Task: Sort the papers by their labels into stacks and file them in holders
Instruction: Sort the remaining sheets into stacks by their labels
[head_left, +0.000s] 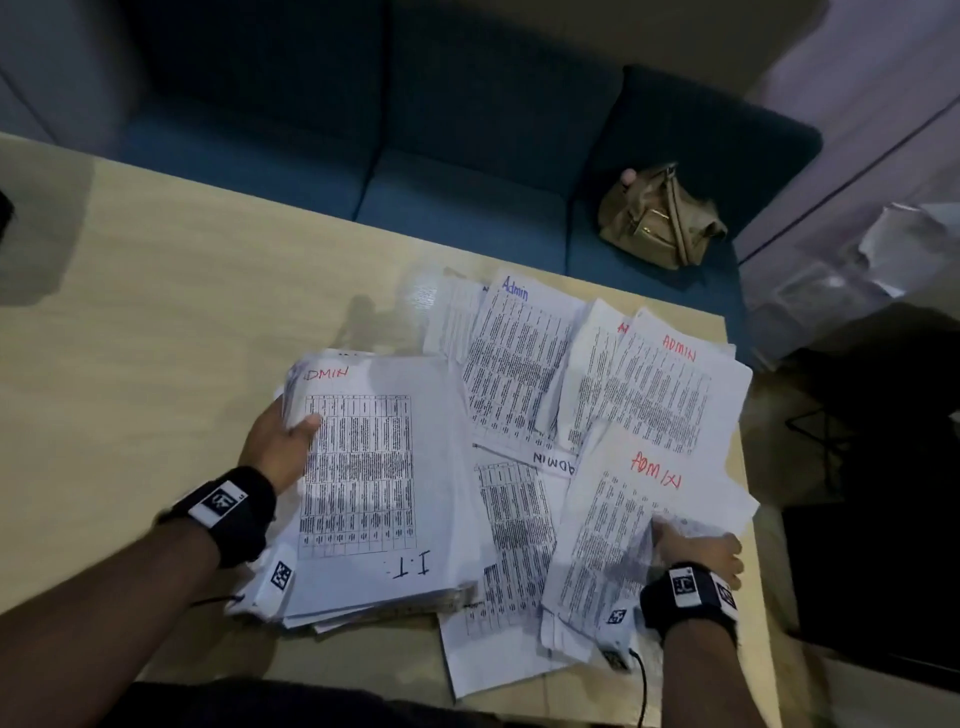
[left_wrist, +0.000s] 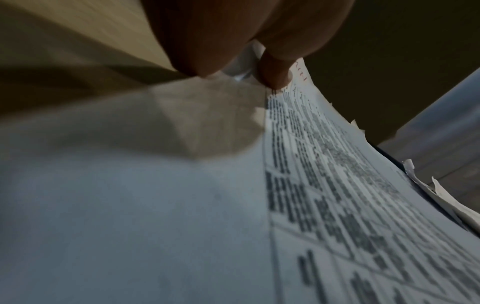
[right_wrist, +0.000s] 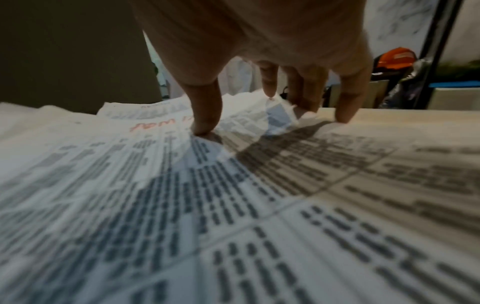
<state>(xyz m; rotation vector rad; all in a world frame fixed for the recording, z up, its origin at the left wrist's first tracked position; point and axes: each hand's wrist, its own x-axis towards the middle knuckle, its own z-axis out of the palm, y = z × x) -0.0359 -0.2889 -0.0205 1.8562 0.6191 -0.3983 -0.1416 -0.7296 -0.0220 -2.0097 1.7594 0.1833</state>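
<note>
Fingers of left hand clamped on thick stack at lower centre of the head view, thumb over its left edge beside a red "ADMIN" label, "I.T." written at the near end. Fingers of right hand spread apart, tips pressing an "ADMIN" sheet at lower right, paper crumpling under them. More loose Admin sheets fanned across centre right on table. No holders in view. Tan bag on blue sofa, upper right.

Likely mid-sort, still gathering. Risks: pressed sheet creasing or tearing if dragged under spread fingertips; sheets near the table's right edge sliding off; stack fanning out if gripped by one edge only; a page bearing two labels landing in the wrong pile
</note>
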